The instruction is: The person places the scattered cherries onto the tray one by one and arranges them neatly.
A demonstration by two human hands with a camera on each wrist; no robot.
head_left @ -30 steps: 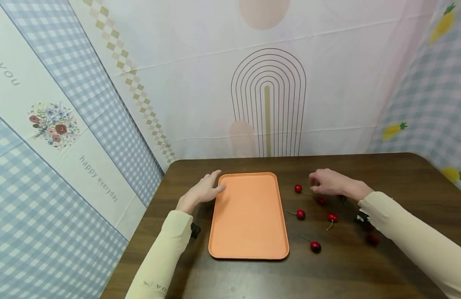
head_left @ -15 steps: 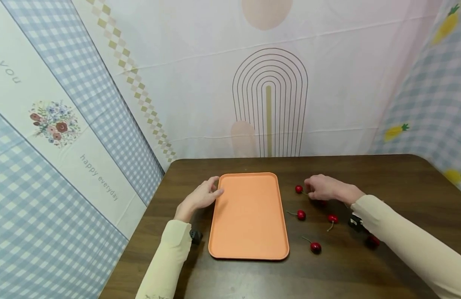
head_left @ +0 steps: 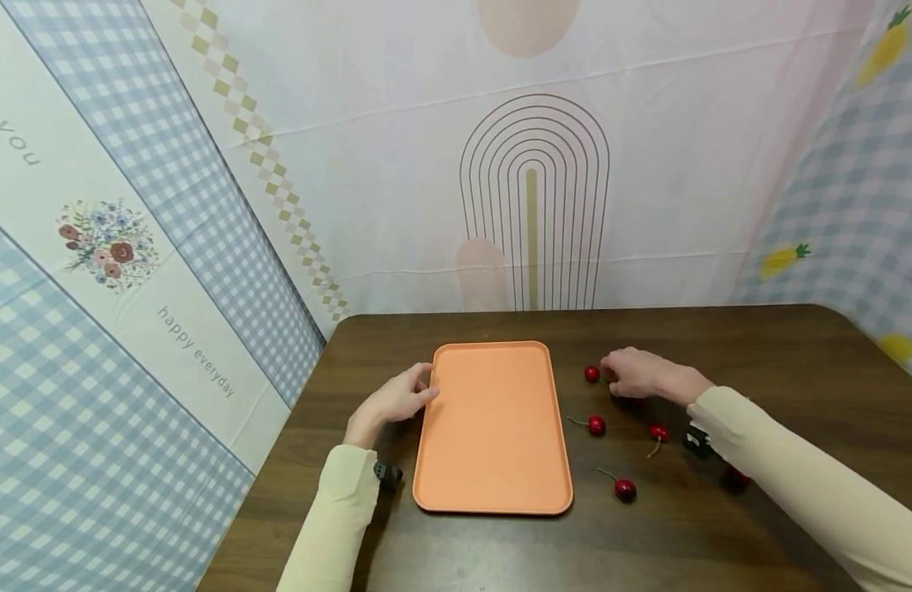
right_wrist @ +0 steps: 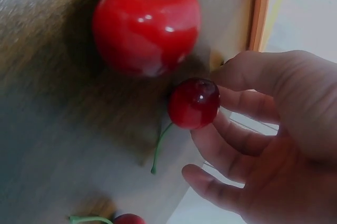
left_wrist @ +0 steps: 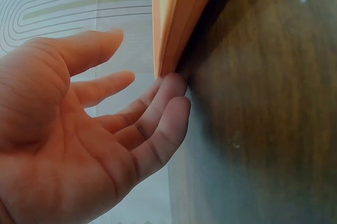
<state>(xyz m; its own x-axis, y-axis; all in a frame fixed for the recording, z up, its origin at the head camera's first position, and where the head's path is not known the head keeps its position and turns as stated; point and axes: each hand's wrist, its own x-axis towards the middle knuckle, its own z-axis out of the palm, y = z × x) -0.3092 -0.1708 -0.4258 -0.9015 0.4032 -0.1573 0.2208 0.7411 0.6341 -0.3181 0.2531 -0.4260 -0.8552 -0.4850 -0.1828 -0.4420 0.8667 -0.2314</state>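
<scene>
My right hand (head_left: 636, 374) is low over the far right of the table, thumb and index fingertips pinching the stem of a red cherry (head_left: 592, 374). In the right wrist view, a dark red cherry (right_wrist: 194, 103) with a green stem lies in front of the fingers and hides part of the pinch. A brighter cherry (right_wrist: 147, 26) looms near that camera. At the left edge of an orange rectangular tray (head_left: 496, 427), my left hand (head_left: 392, 399) has its fingers relaxed. Its lower fingertips (left_wrist: 176, 84) touch the tray's rim in the left wrist view.
Between tray and right arm lie more cherries: a middle one (head_left: 597, 425), one with its stem toward me (head_left: 659, 432), a near one (head_left: 625, 491), and one beside the sleeve (head_left: 735, 478). Patterned cloth (head_left: 396, 205) hangs behind the dark wooden table (head_left: 470, 551).
My right hand has moved left and slightly nearer, to the far cherry's stem, then held nearly still. My left hand has slid a little toward me along the tray's edge.
</scene>
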